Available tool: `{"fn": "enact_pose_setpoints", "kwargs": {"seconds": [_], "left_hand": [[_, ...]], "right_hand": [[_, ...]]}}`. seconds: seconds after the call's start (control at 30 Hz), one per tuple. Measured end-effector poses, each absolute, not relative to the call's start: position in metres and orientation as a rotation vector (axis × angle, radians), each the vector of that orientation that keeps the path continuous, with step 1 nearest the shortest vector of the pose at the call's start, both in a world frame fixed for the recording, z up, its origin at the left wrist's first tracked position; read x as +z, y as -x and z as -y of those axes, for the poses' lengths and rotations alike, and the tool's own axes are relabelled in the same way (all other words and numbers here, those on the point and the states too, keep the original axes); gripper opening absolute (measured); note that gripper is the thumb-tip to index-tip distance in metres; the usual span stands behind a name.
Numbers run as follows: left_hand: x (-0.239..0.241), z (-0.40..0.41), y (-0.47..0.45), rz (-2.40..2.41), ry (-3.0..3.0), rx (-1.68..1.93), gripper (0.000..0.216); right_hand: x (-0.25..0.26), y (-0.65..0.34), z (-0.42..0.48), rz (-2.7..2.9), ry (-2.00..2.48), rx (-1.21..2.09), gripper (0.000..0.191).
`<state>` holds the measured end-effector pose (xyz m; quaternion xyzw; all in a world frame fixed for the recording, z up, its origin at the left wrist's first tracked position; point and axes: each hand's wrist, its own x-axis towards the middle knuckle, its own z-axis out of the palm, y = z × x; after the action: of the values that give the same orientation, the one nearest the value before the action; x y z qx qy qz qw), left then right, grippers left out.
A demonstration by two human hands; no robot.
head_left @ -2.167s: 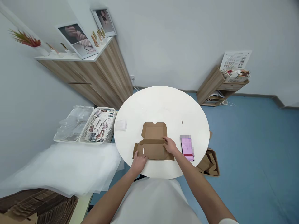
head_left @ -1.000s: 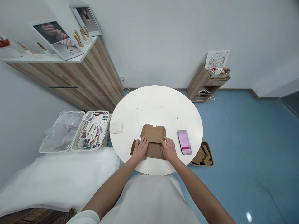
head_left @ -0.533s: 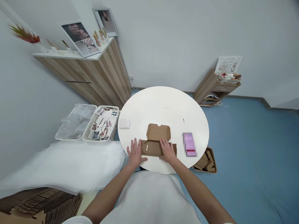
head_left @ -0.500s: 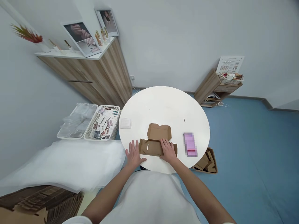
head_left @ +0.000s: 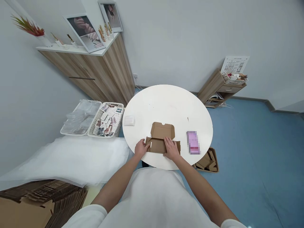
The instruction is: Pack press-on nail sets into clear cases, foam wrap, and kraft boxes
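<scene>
An unfolded brown cardboard box [head_left: 158,145] lies near the front edge of the round white table [head_left: 166,104], its lid flap standing toward the far side. At the box's left end, my left hand [head_left: 141,148] has its fingers and thumb closed on the side flap. My right hand [head_left: 171,149] rests on the right part of the box with fingers stretched over the cardboard, hiding some of it. A small white strip shows inside the box near its left end. To the right is a blurred-out purple item [head_left: 193,142].
A small white packet [head_left: 129,120] lies at the table's left. Beside the table stand white baskets, one with clear bags [head_left: 82,117], one with nail sets [head_left: 108,120]. Flat cardboard [head_left: 66,199] is stacked at lower left. A carton of cardboard pieces [head_left: 207,161] sits on the floor at right.
My left hand has gone from lying spread on the table beside the box to gripping its left flap, which is now raised. The right hand has stayed on the box. The view has shifted slightly.
</scene>
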<state>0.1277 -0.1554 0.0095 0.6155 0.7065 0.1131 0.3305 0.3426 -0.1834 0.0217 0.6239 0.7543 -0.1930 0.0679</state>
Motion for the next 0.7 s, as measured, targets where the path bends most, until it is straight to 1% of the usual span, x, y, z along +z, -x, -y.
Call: {"fn": "enact_pose_setpoints", "kwargs": {"seconds": [0.07,0.13,0.3,0.4,0.57,0.7], "left_hand": [[0.009,0.156,-0.131,-1.837,-1.627,0.33,0.036],[0.01,0.158,-0.134,-1.815,-1.636,0.398,0.033],[0.019,0.166,-0.148,-1.711,-1.571,0.502,0.036],[0.022,0.171,-0.157,-1.629,-1.565,0.477,0.042],[0.021,0.169,-0.156,-1.661,-1.525,0.414,0.033],[0.02,0.16,-0.153,-1.766,-1.526,0.204,0.038]], "right_hand": [[0.022,-0.343,0.184,-2.276,-1.876,-0.58,0.099],[0.022,-0.343,0.184,-2.278,-1.874,-0.581,0.099],[0.021,-0.342,0.183,-2.275,-1.881,-0.593,0.099],[0.02,-0.341,0.184,-2.268,-1.89,-0.593,0.1],[0.019,-0.341,0.185,-2.288,-1.871,-0.601,0.103],[0.019,-0.343,0.186,-2.308,-1.823,-0.626,0.107]]}}
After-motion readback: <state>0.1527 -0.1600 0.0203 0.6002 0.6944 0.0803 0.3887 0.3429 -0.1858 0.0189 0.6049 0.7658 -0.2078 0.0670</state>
